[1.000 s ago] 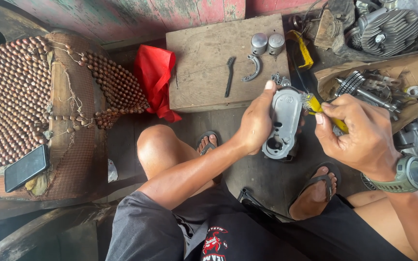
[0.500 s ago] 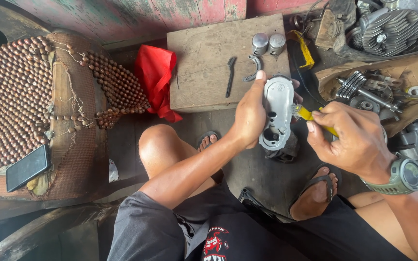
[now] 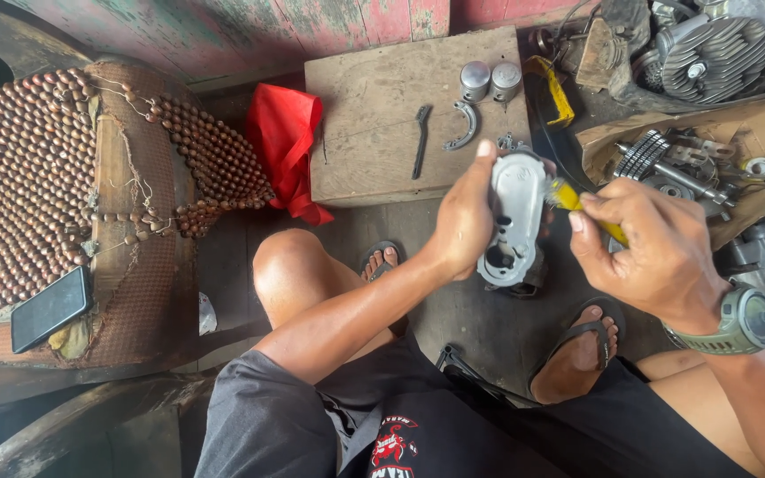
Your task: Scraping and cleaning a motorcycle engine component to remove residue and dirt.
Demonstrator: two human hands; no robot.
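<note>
With the left hand (image 3: pixel 464 217) clamped round the grey metal engine cover (image 3: pixel 515 221) held up over the floor between the knees, and the right hand (image 3: pixel 657 257) closed on a yellow-handled brush (image 3: pixel 577 205) touching its edge — short, firm strokes, cover kept steady, would serve best.

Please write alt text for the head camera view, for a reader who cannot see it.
A seated person's left hand holds a grey metal engine cover upright while the right hand works a yellow-handled brush against it. Behind lie a wooden board with small parts and a red cloth.
</note>
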